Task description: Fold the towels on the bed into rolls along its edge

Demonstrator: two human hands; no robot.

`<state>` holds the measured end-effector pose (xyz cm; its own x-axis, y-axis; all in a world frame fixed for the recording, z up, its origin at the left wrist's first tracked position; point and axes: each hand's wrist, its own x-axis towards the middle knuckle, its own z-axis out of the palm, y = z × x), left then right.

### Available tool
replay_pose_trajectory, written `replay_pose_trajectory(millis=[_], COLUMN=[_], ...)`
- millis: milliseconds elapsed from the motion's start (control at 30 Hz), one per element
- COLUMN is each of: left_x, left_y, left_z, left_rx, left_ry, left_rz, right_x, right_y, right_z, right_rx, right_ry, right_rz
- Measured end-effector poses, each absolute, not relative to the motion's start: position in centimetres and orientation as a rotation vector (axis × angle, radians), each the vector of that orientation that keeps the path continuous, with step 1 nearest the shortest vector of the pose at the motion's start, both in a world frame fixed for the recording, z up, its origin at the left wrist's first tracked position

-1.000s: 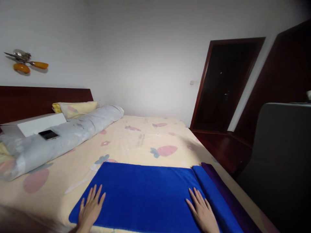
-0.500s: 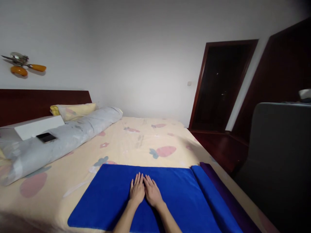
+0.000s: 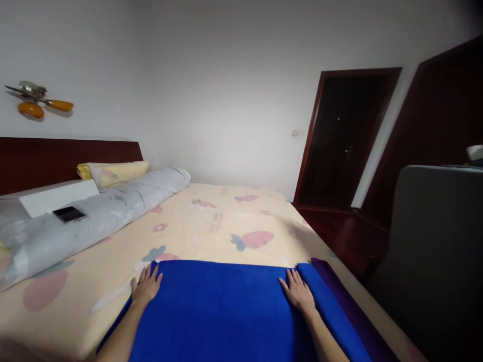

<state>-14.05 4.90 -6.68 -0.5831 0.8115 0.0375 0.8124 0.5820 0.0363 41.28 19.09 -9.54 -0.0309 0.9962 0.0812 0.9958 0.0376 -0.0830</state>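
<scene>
A blue cloth (image 3: 222, 311), which looks like a towel, lies spread flat on the bed near me. My left hand (image 3: 146, 286) rests on its far left corner, palm down with the fingers spread. Near the far right side, my right hand (image 3: 300, 291) lies flat on the same cloth, fingers stretched out and thumb apart. Just right of that hand runs a rolled or folded blue cloth (image 3: 332, 306), with a dark purple cloth (image 3: 345, 301) along its outer side. Neither hand grips anything.
Beneath everything is a bed sheet (image 3: 204, 236) with a strawberry pattern. At the left, a long plastic-wrapped bundle (image 3: 124, 201) carries a phone (image 3: 69, 214) beside a white box (image 3: 58, 196). A grey chair back (image 3: 437, 241) stands to the right, past the bed's edge.
Both hands have slid apart from the middle of the blue cloth, the left one to its left edge and the right one toward the blue roll. The view has shifted slightly.
</scene>
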Motion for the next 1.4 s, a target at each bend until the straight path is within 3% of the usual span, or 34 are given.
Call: replay_pose_trajectory(millis=[100,367,500,700,833,967,1233,1400], left_x=[-9.8,7.1,4.7,-8.0,-12.7,-9.5,9.4,3.8], left_y=[6.0,11.5,11.9,7.9,5.0,4.4,2.4,-2.3], left_z=[-6.4,-8.0,-7.4,-7.0,-7.4,-6.3,-8.5,-10.9], left_rx=[-1.478,-2.377,-2.132,-1.606,-1.353,-1.317,-2.315,-2.050], left_ry=[-2.622,-2.206,-2.403,-2.752,-2.706,-2.465,-2.164,-2.430], left_rz=[-0.074,-0.196,-0.202,-0.165,-0.247,-0.429,-0.364,-0.270], right_x=[36.5,20.2,23.2,36.3,40.8,37.0,24.6,31.9], right_y=[17.8,14.4,15.5,18.1,18.5,16.5,6.3,5.2], right_z=[-8.5,-7.3,-7.8,-8.6,-9.0,-8.0,-8.1,-10.5], right_rx=[-1.976,-1.341,-1.529,-1.986,-2.126,-2.013,-1.324,-1.574], right_ry=[-2.232,-2.554,-2.482,-2.275,-2.177,-2.162,-2.543,-2.363], right_rz=[-0.045,0.370,0.279,0.130,0.026,-0.061,0.289,0.217])
